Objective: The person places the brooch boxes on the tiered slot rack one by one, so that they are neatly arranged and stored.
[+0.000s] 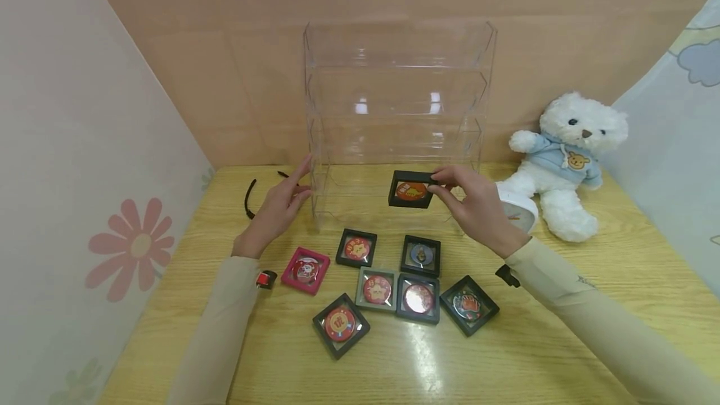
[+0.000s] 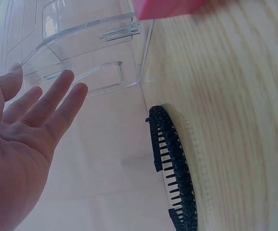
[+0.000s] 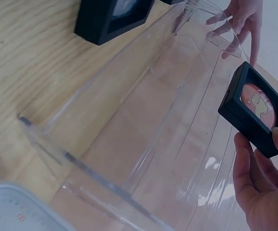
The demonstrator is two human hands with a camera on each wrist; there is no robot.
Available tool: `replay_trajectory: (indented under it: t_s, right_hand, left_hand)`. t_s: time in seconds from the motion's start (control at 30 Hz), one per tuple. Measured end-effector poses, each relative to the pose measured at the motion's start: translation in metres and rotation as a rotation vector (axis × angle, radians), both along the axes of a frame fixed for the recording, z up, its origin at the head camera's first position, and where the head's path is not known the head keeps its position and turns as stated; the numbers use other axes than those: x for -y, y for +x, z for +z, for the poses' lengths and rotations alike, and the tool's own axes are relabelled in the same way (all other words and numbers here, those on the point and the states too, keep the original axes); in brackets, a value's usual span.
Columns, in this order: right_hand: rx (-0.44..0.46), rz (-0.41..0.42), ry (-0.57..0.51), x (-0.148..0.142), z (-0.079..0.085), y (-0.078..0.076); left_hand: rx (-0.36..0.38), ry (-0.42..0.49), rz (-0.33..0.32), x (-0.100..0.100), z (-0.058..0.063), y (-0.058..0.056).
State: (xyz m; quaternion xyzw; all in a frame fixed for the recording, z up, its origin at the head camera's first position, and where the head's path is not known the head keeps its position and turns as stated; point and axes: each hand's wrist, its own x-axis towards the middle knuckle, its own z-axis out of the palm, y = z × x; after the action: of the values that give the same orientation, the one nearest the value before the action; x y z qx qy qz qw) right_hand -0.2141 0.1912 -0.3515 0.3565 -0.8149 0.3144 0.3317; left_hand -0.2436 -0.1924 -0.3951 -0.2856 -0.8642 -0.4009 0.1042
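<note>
1. Frame [image 1: 413,175], black, with a red badge [image 1: 412,190]: raised off the bench [image 1: 281,361], seen against the lower tiers of the rack [image 1: 396,97].
2. Right hand [image 1: 475,208]: thumb and fingers pinching the frame at its right end.
3. Left hand [image 1: 279,204]: fingers extended and spread, at the rack's left side; whether they touch it cannot be told.
4. Rack: clear, tiered, upright at the bench's far side.
5. Near part of the bench: seven other frames lying flat, including a pink frame [image 1: 293,264] at left and, side by side in the middle, a green frame [image 1: 375,308] and a grey frame [image 1: 418,317].
6. Clock [image 1: 519,210], white: partly hidden by the right hand.
7. Bear [image 1: 576,161], white, blue-topped: seated at far right, just beside the clock.
</note>
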Motion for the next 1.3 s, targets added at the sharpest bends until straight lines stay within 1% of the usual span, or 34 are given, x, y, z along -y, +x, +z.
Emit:
replay_trajectory:
  t_s: [0.33,0.57,0.8,0.97,1.1,1.3]
  right_hand:
    - [0.034,0.006,0.004,0.022,0.008,-0.015]
    - [0.022,0.034,-0.007,0.03,0.014,-0.022]
    - [0.012,0.023,-0.019,0.04,0.022,-0.03]
    - [0.005,0.053,-0.022,0.05,0.029,-0.036]
    - [0.006,0.043,-0.012,0.056,0.032,-0.041]
    - [0.01,0.027,-0.015,0.064,0.039,-0.048]
  left_hand:
    - [-0.026,0.006,-0.011,0.0,-0.002,-0.003]
    - [-0.021,0.015,-0.012,0.0,-0.002,-0.003]
    - [-0.027,0.011,-0.015,0.001,-0.003,-0.003]
    - [-0.025,0.012,-0.018,0.001,-0.003,-0.004]
    - [-0.014,0.014,-0.017,0.001,-0.004,-0.004]
    - [-0.02,0.012,-0.018,0.001,-0.004,-0.004]
